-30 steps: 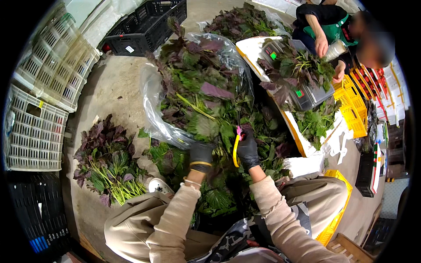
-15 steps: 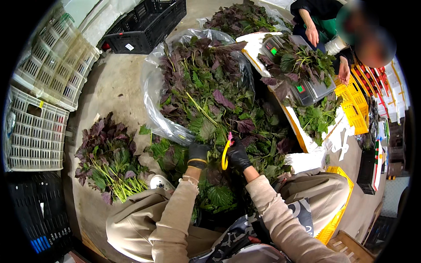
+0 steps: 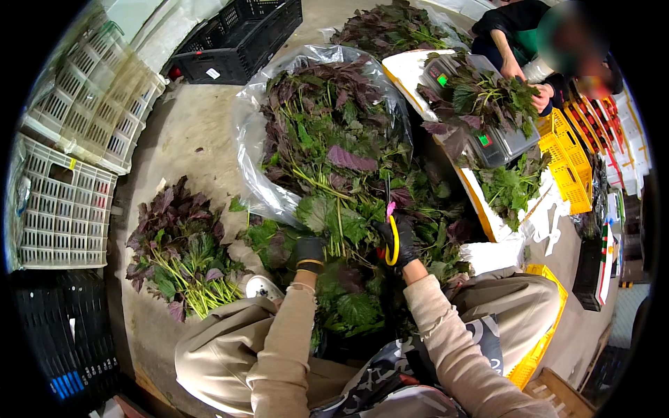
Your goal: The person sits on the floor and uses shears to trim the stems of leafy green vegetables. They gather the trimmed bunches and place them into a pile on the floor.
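Note:
Black gloves cover both my hands. My right hand [image 3: 403,245] is closed around scissors [image 3: 395,233] with a yellow handle and pink wrapping near the pivot; their dark blades point away from me over the leaves. My left hand [image 3: 309,251] is low among the leafy stems, just left of the right hand. Leaves hide its fingers, so its grip does not show. Green and purple perilla leaves [image 3: 357,308] lie beneath and between my hands. Beyond them, a large clear plastic bag [image 3: 252,167] is heaped with perilla [image 3: 313,132].
A perilla bunch [image 3: 185,254] lies on the floor at left. Pale crates [image 3: 66,209] and black crates [image 3: 63,334] line the left side. A black crate [image 3: 240,42] stands beyond. At right, a co-worker's hands [image 3: 526,83] touch perilla on a scale [image 3: 512,148]; yellow crates [image 3: 564,164] stand nearby.
My right hand has moved right with the scissors, away from the left hand, and the blades now show. The left hand has shifted slightly. The co-worker's hands have come together on the perilla.

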A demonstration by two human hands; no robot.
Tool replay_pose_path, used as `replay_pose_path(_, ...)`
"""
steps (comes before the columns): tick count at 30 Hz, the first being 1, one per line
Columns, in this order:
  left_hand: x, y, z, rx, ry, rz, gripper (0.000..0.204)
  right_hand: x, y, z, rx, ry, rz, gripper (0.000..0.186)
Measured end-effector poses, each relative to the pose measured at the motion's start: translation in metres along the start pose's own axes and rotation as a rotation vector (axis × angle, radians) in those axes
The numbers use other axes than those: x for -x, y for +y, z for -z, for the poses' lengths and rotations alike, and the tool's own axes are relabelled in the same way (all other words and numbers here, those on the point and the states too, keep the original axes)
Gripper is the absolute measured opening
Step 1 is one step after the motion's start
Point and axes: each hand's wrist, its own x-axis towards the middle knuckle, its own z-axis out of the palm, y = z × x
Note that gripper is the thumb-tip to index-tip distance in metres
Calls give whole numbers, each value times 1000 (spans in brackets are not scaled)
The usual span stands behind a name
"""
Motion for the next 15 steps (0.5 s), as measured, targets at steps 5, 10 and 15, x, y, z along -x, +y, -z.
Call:
replay_pose_path(5,16,-18,-12,-373,30,-29,16,34,-20,-35,-41,24,62,33)
replay_pose_path(10,15,-1,-19,-665,-99,-127,14,-12,53,34,-284,-101,-171,26)
replay_pose_path(15,21,17,-1,-861,-172,-135,14,14,-68,-5,574,-24,60,22)
